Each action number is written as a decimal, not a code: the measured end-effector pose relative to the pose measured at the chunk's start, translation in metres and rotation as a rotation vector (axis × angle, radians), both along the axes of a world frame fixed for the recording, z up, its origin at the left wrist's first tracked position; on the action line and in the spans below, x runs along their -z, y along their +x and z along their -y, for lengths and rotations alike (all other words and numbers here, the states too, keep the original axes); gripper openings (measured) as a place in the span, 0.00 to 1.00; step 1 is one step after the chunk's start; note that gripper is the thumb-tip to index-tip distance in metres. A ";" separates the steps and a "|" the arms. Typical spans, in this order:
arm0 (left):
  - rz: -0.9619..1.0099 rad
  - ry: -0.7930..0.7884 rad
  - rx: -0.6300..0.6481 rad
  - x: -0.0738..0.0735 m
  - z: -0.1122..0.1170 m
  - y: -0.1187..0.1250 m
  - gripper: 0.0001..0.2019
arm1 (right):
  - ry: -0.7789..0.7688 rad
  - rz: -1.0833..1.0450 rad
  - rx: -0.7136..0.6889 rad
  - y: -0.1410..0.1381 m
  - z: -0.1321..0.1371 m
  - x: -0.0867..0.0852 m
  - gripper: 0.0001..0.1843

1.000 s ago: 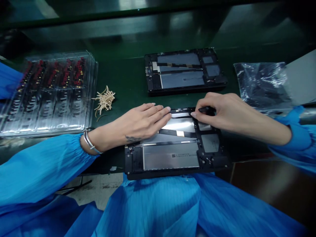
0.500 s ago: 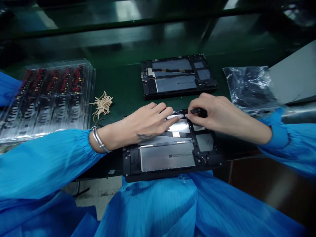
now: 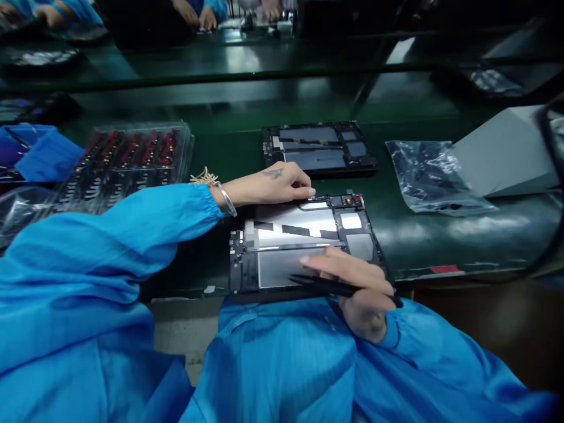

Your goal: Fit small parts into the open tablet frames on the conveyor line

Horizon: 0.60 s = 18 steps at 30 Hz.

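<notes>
An opened tablet chassis [image 3: 304, 235] with a silver battery lies at the near edge of the green bench. My left hand [image 3: 275, 183] rests along its far edge, fingers curled together and pressing near the top middle; I see nothing held in them. My right hand [image 3: 356, 288] lies over the chassis's near right corner, gripping a thin black stylus-like tool [image 3: 339, 286] that points left across the battery.
A second opened tablet [image 3: 319, 147] lies further back. Stacked clear trays of small parts [image 3: 127, 158] sit at left, beside a bundle of rubber bands [image 3: 203, 175]. A crumpled plastic bag [image 3: 434, 176] and a grey box [image 3: 506, 150] are at right. Other people's hands work at the far bench.
My right hand left the tablet's top edge and came down to its near right corner with the black tool. My left hand shifted to the far edge. The view tilted up.
</notes>
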<state>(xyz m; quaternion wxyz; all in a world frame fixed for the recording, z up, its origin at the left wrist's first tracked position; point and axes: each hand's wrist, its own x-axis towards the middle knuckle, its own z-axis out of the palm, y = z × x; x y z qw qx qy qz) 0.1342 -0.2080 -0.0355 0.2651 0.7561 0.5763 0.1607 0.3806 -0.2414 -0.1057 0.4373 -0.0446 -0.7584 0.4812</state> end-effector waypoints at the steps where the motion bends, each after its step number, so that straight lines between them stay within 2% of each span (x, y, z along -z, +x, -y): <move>1: 0.045 0.001 -0.002 -0.004 0.000 -0.001 0.14 | 0.030 -0.033 0.010 -0.002 0.000 0.001 0.34; 3: 0.154 0.000 0.004 -0.012 0.002 -0.001 0.11 | 0.093 -0.044 0.020 -0.004 0.001 0.001 0.31; 5: 0.263 -0.068 -0.002 -0.020 0.006 -0.002 0.11 | 0.128 -0.027 0.040 -0.003 0.000 -0.002 0.27; 7: 0.351 -0.151 -0.028 -0.026 0.010 -0.002 0.11 | 0.225 0.016 0.038 0.001 -0.006 -0.006 0.26; 9: 0.411 -0.162 -0.066 -0.034 0.013 -0.003 0.10 | 0.476 0.083 -0.023 0.008 -0.020 -0.012 0.27; 11: 0.481 -0.120 -0.109 -0.041 0.014 -0.005 0.10 | 0.855 0.159 -0.071 0.018 -0.042 -0.020 0.23; 13: 0.572 -0.099 -0.152 -0.048 0.015 -0.006 0.14 | 1.179 0.214 -0.020 0.028 -0.065 -0.030 0.23; 14: 0.623 -0.097 -0.171 -0.051 0.016 -0.005 0.16 | 1.262 0.211 0.015 0.032 -0.075 -0.035 0.24; 15: 0.674 -0.096 -0.190 -0.052 0.017 -0.004 0.18 | 1.273 0.184 0.048 0.035 -0.082 -0.039 0.26; 16: 0.712 -0.091 -0.204 -0.053 0.019 -0.003 0.19 | 1.220 0.138 0.077 0.038 -0.086 -0.043 0.27; 18: 0.771 -0.052 -0.218 -0.051 0.023 0.001 0.15 | 0.967 0.019 0.161 0.040 -0.087 -0.047 0.24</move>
